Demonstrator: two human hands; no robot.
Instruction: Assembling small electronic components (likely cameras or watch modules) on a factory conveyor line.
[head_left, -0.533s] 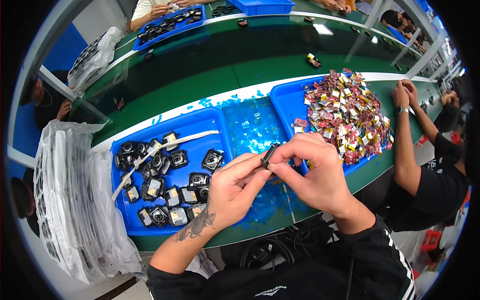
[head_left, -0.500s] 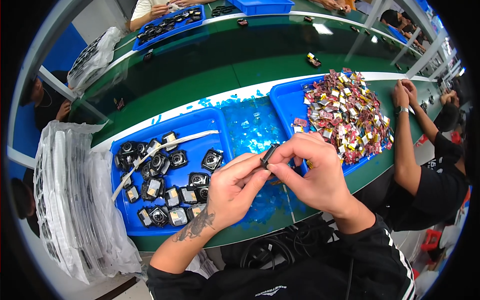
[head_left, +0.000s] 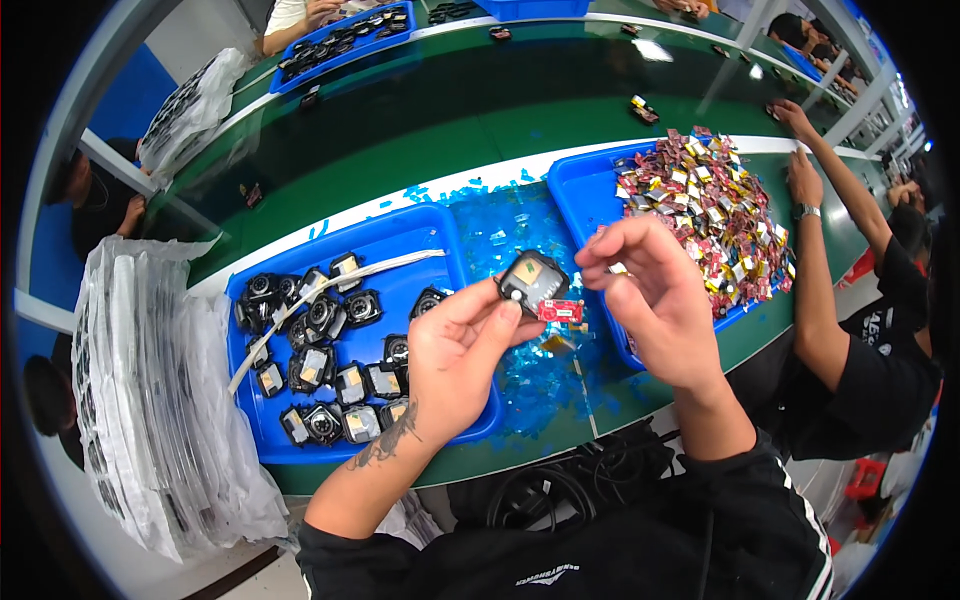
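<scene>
My left hand (head_left: pixel 455 355) holds a small black square module (head_left: pixel 532 281) with a red circuit part (head_left: pixel 562 310) hanging from its side, above the bench front. My right hand (head_left: pixel 655 295) hovers just to the right of it, fingers curled and pinched near a tiny bit I cannot make out, and it no longer touches the module. Below the left hand is a blue tray (head_left: pixel 420 245) with several black modules (head_left: pixel 320 360). A second blue tray (head_left: pixel 575 190) at the right holds a heap of red and yellow small parts (head_left: pixel 715 215).
Blue film scraps (head_left: pixel 520 235) litter the green bench (head_left: pixel 400 130) between the trays. A stack of clear bagged trays (head_left: pixel 150 390) stands at the left. Another person's arms (head_left: pixel 820 240) reach onto the bench at the right. More blue trays (head_left: pixel 340 40) sit at the far side.
My hands were joined on the module; now the right hand has pulled away to the right and the left hand alone holds the module, turned face up.
</scene>
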